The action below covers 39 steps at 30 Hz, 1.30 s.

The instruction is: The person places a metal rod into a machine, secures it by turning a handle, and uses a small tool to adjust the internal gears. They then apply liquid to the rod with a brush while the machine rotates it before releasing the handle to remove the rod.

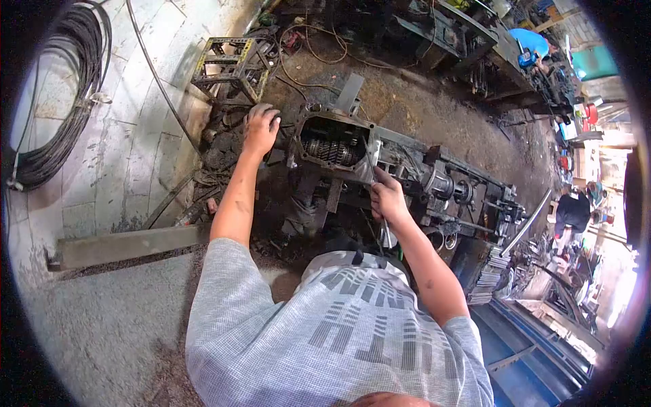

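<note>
An open gearbox housing (296,146) lies in front of me, its dark cavity showing a row of toothed gears (331,150). My right hand (388,198) is closed around a thin metal rod (369,154) at the housing's right side. The rod's upper end reaches the housing's right rim, and its lower end comes out below my fist. To the left of the housing, my left hand (260,129) has its blackened fingers apart, with nothing in them. It is nearest to a rusty metal frame stand (234,71).
Shafts and linkages (441,183) extend right from the housing. A long beam (129,247) lies at left, below a coiled black cable (74,88) on the wall. Stacked metal plates (483,281) stand at lower right. Another person in blue (529,44) bends over at the far right.
</note>
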Each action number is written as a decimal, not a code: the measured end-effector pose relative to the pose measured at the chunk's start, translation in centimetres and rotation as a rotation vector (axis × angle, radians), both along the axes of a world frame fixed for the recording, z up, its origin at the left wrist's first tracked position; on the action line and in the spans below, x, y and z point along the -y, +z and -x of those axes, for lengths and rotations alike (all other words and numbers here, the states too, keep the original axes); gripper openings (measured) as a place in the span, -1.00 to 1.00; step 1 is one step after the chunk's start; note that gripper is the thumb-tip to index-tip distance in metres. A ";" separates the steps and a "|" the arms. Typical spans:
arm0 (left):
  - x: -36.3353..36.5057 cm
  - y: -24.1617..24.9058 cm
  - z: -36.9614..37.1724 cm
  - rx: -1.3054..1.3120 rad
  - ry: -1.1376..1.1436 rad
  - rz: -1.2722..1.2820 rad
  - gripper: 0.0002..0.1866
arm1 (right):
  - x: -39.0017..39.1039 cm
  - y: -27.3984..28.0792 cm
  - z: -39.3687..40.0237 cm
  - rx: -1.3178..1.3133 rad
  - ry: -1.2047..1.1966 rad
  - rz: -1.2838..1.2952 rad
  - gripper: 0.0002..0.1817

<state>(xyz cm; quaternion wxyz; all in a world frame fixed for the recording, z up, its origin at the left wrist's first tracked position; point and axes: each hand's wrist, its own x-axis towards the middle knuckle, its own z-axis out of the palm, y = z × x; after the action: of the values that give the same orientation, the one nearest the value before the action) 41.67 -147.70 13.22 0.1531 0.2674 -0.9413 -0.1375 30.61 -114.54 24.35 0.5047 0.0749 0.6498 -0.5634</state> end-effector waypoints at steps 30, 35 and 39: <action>0.9 -1.5 0.2 0.100 -0.166 0.013 -0.47 | 3.0 -2.2 -1.9 0.072 -0.164 0.052 -0.42; 0.5 -1.1 -0.2 -0.001 -0.178 0.077 -0.48 | 1.7 -3.5 -1.7 0.069 -0.104 0.077 -0.42; 1.0 -0.6 0.2 0.009 -0.190 0.037 -0.49 | -0.2 -3.4 -1.0 -0.176 0.111 -0.008 -0.47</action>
<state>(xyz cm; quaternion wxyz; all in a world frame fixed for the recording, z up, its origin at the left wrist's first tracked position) 41.52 -148.70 12.62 0.1399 0.1747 -0.9656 -0.1325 31.64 -114.34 20.95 0.4756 -0.0092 0.6971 -0.5364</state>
